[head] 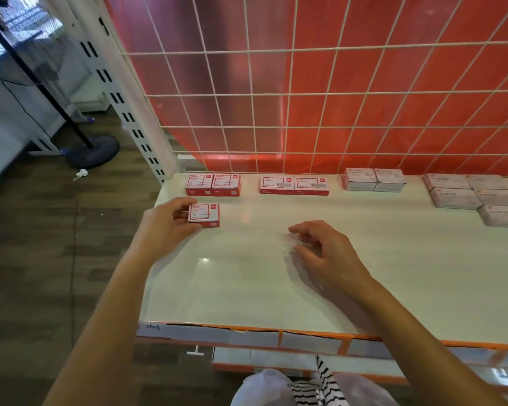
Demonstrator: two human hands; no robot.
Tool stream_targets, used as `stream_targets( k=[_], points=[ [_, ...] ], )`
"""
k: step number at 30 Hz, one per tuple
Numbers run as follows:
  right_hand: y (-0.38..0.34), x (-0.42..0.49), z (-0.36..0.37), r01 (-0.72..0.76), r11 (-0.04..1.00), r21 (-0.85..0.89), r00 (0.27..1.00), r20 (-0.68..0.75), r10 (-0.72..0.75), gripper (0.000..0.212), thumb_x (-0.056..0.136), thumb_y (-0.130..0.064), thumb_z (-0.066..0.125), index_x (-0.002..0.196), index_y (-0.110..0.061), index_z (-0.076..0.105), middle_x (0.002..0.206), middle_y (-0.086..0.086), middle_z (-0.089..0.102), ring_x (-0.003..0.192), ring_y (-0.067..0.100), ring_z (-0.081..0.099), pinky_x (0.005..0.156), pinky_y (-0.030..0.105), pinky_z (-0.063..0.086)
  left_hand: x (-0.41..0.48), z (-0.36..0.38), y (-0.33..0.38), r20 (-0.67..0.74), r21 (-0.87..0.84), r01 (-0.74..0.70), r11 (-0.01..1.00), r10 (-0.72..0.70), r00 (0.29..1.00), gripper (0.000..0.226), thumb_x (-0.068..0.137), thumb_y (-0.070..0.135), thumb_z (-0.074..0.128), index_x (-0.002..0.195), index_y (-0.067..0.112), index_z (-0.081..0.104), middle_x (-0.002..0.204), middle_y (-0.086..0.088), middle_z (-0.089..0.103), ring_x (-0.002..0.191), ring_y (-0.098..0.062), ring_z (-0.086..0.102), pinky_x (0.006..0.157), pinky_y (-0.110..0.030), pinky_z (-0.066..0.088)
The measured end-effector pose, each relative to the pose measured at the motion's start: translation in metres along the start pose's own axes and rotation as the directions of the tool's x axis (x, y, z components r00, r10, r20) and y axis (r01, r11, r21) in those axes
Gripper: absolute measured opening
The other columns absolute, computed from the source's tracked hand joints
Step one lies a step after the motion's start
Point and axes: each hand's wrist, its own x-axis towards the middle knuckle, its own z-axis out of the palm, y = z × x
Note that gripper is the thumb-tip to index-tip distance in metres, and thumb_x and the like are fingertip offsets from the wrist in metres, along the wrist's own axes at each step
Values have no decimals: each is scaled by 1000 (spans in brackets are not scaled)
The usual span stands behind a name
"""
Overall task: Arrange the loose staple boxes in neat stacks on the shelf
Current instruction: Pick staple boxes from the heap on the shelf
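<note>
My left hand (167,222) grips a red-and-white staple box (204,215) by its left end; the box lies flat on the white shelf (276,288) near the left edge. Behind it, two more red boxes (213,185) stand side by side at the back. Another pair of flatter red boxes (294,185) lies further right. A small stack of pale pink boxes (374,179) and a larger group of pale "STAPLES" boxes (475,196) sit at the back right. My right hand (326,253) hovers over the shelf's middle, fingers loosely curled, holding nothing.
A white wire grid (305,95) over an orange-red panel backs the shelf. The slotted white upright (129,112) marks the left end. The orange front lip (276,332) carries label strips. A fan stand (91,150) is on the floor to the left.
</note>
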Motion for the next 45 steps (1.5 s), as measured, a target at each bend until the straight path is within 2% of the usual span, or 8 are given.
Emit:
stream_targets(
  k=[6, 8, 10, 13, 16, 21, 35, 45],
  points=[
    [-2, 2, 8, -40, 999, 0, 999, -32, 40, 27, 90, -16, 62, 115, -26, 61, 111, -13, 59, 99, -3, 54, 82, 4, 41, 12, -10, -11, -14, -29, 28, 999, -28, 999, 48, 80, 11, 75, 123, 22, 60, 90, 20, 62, 80, 12, 58, 69, -2, 43],
    [-2, 4, 9, -47, 999, -7, 998, -44, 46, 27, 90, -16, 62, 115, -26, 62, 110, -13, 59, 99, -2, 55, 83, 5, 41, 16, -9, -12, -35, -66, 39, 997, -41, 999, 49, 80, 8, 74, 125, 19, 58, 91, 20, 62, 81, 11, 59, 77, -7, 48],
    [-2, 5, 11, -46, 999, -22, 998, -51, 45, 26, 90, -16, 61, 114, -25, 62, 110, -12, 60, 99, -1, 55, 83, 7, 41, 17, -4, -12, -70, -140, 67, 988, -77, 995, 56, 80, 7, 73, 132, 16, 53, 102, 10, 67, 88, 4, 62, 93, -23, 50],
    [-3, 5, 13, -59, 998, -27, 996, -64, 57, 25, 91, -16, 60, 113, -25, 62, 108, -13, 60, 98, -1, 55, 82, 7, 42, 14, 9, -6, -154, -174, 130, 976, -158, 975, 75, 79, 28, 76, 143, 19, 38, 117, 11, 61, 104, -10, 60, 99, -33, 46],
    [-3, 6, 15, -67, 998, -19, 995, -73, 66, 25, 91, -15, 59, 112, -27, 62, 106, -16, 59, 99, -3, 55, 80, 3, 40, 12, 26, -1, -275, 55, 205, 977, -182, 944, 82, 73, 54, 72, 138, 16, 41, 122, -1, 58, 116, -23, 48, 98, -41, 40],
    [-4, 8, 15, -77, 997, -2, 993, -85, 77, 27, 90, -11, 59, 112, -25, 64, 106, -15, 60, 98, -2, 56, 80, 1, 41, 20, 36, 3, -323, 139, 268, 953, -213, 922, 63, 75, 56, 68, 119, 13, 57, 113, -10, 57, 109, -27, 46, 94, -39, 40],
    [-5, 7, 17, -99, 995, 28, 989, -104, 101, 26, 91, -13, 60, 112, -28, 64, 106, -17, 61, 98, -5, 56, 82, 5, 44, 32, 35, 0, -292, 125, 234, 964, -190, 937, 59, 75, 59, 64, 121, 21, 58, 112, -5, 58, 110, -24, 47, 95, -40, 43],
    [-4, 9, 17, -13, 978, -208, 998, -63, 0, 23, 91, -21, 59, 113, -23, 64, 106, -10, 61, 97, 5, 51, 87, 19, 43, 31, 35, 4, -301, 150, 244, 958, -191, 934, 60, 77, 60, 62, 123, 21, 57, 113, -5, 58, 110, -24, 48, 93, -39, 44]
  ],
)
